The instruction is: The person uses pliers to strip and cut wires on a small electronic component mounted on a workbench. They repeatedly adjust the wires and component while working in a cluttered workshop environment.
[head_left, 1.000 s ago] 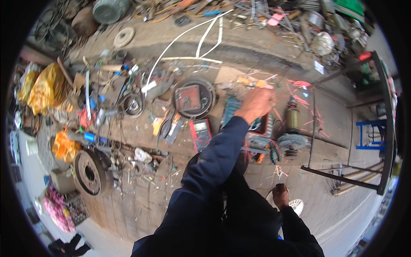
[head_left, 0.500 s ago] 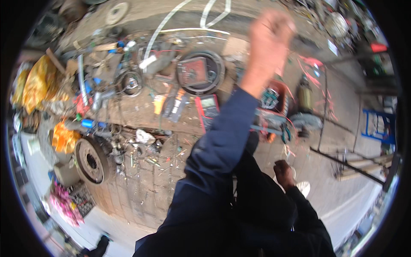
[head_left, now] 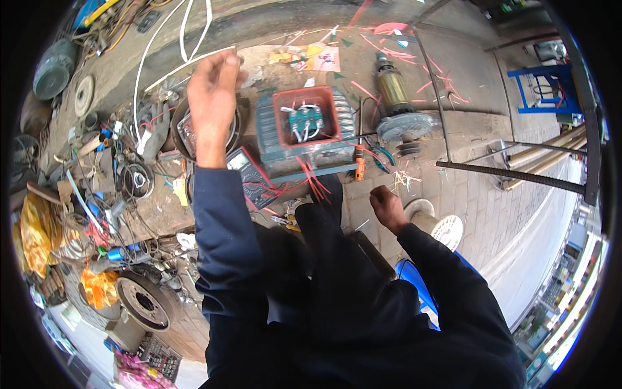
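Observation:
My left hand (head_left: 217, 97) is raised left of the open motor, above a dark round rim (head_left: 241, 120). Its fingers are curled in toward the thumb, and whatever they may hold is hidden. The motor (head_left: 265, 123) has a green finned body and a red terminal box (head_left: 278, 104). Inside sits a green terminal block (head_left: 304, 119) with white leads. Red wires (head_left: 311, 174) hang over its near edge. A red and black multimeter (head_left: 249, 175) lies under my left wrist. Lower right, my right hand (head_left: 389, 209) hangs loosely closed near a white spool (head_left: 447, 230); its palm side cannot be seen.
Right of the motor stand a rotor (head_left: 394, 91) with copper windings, pliers (head_left: 383, 157) and an orange-handled screwdriver (head_left: 359, 162). A steel bar frame (head_left: 518, 178) edges the right side. Clutter, a wheel rim (head_left: 144, 301) and an orange bag (head_left: 100, 285) fill the left.
The view has swung right, bringing the motor to the centre. My left hand has moved from beyond the motor to its left side. My right hand stays low, still closed.

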Tool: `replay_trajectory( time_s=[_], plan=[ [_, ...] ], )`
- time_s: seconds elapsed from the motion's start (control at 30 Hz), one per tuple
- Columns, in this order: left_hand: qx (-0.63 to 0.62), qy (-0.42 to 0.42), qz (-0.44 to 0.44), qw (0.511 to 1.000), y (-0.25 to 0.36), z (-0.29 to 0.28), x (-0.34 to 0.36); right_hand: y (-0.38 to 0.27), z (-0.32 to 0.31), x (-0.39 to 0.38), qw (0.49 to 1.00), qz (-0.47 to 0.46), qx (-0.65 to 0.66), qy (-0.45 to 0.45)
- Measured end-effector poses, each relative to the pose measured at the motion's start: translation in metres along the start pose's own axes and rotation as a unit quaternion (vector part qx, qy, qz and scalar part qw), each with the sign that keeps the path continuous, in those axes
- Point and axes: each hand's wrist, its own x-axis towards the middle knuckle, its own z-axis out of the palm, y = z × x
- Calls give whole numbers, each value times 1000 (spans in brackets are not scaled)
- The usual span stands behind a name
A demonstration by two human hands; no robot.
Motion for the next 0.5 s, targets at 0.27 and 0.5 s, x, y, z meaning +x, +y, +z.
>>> replay_trajectory(
  time_s=[0.27, 0.5],
  plan=[
    [107, -42, -51, 992, -31, -35, -25, -20, 18, 66, 998, 5, -54, 28],
    [139, -12, -83, 987, -28, -106, -62, -8, 25, 36, 992, -11, -115, -50]
  ],
)
